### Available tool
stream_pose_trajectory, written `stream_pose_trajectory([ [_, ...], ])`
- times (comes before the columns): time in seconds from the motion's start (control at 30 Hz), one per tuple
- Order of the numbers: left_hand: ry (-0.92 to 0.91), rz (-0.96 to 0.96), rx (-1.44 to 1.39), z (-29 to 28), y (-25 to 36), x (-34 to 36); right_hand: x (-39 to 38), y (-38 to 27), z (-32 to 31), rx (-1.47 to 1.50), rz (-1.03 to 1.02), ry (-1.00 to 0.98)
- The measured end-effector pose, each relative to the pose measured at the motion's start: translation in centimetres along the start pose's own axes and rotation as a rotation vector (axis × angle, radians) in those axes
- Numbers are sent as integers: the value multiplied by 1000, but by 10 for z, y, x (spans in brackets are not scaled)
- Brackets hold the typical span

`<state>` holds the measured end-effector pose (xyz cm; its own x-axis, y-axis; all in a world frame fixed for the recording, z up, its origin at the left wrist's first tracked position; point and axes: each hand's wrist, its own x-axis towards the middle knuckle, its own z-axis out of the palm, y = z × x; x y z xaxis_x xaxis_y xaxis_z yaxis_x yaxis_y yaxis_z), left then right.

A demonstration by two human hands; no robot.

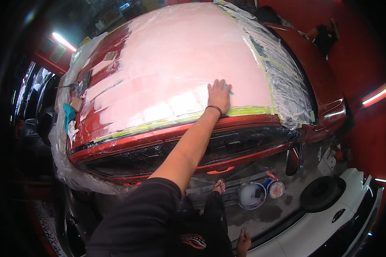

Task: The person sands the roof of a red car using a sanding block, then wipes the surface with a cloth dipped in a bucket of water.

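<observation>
My left hand (219,97) rests on the pale pink, filler-coated roof (180,55) of a red car, near its side edge. Its fingers are bent over a small light-blue piece (230,91), mostly hidden under the hand, so its kind does not show. Wet, shiny patches lie on the coating to the left of the hand. Yellow-green masking tape (248,111) runs along the roof edge just below the wrist. Down at the lower right, my right hand (243,242) hangs closed beside my leg, with a small thing at its fingertips that I cannot make out.
Clear plastic sheeting (287,81) covers the windscreen. Sanding blocks (76,103) and a teal tool (68,115) lie at the roof's left end. On the floor stand a bucket of water (251,195) and a paint can (275,188), near a white car (304,233). Another person (326,37) is at far right.
</observation>
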<state>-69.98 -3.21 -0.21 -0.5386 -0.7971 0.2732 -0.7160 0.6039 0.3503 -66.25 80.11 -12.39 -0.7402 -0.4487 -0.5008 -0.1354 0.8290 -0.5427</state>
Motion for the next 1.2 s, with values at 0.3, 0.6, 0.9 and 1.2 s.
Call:
stream_pose_trajectory([
  [0.3,193,-90,42,-74,-108,-58,256,-392,1,363,-644,-178],
  [0.6,353,-262,127,-109,-145,-78,375,-705,32,-42,-1364,65],
  [0.9,303,-334,32,-98,-137,-78,392,-771,65,167,-1124,-78],
  [1.2,259,-302,78,-101,-166,-86,86,-720,-218,873,-1422,-48],
])
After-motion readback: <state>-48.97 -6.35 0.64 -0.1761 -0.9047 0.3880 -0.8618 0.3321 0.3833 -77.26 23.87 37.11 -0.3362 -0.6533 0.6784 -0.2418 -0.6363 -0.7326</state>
